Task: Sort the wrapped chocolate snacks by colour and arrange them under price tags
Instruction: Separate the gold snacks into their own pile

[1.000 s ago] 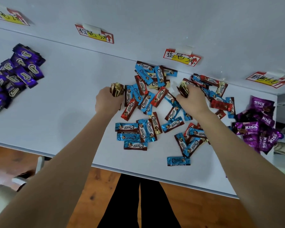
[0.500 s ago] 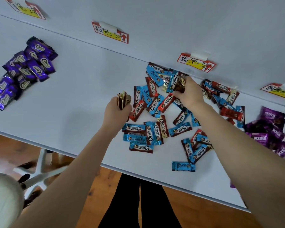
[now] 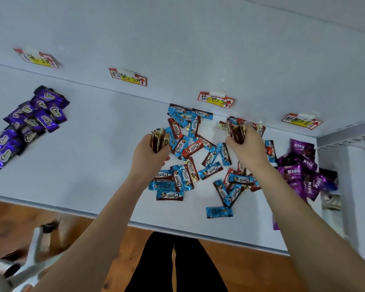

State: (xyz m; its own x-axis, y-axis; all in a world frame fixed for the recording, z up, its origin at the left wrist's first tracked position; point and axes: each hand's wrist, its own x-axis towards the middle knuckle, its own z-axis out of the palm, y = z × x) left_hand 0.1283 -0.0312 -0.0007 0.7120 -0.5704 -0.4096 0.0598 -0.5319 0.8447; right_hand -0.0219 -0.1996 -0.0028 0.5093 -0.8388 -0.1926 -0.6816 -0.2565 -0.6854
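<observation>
Head camera shows the left grip (image 3: 150, 158) and right grip (image 3: 250, 147) each pinching a bundle of brown snacks (image 3: 157, 141) above the mixed pile (image 3: 193, 147), apparently collecting one colour.

A: How do the arms lie?

B: Both are bare and stretched forward. The left forearm (image 3: 105, 218) rises from the lower left, the right forearm (image 3: 293, 203) from the lower right, and they draw closer toward the wrists.

A: And the hands?

B: The left hand (image 3: 148, 154) shows its back, fingers curled round a stack of brown-and-gold snacks (image 3: 158, 140) that sticks up above the knuckles. The right hand (image 3: 250, 148), slightly farther forward, also shows its back and grips a bundle of brown-and-gold snacks (image 3: 237, 132) at its fingertips. The two hands are well apart.
</observation>
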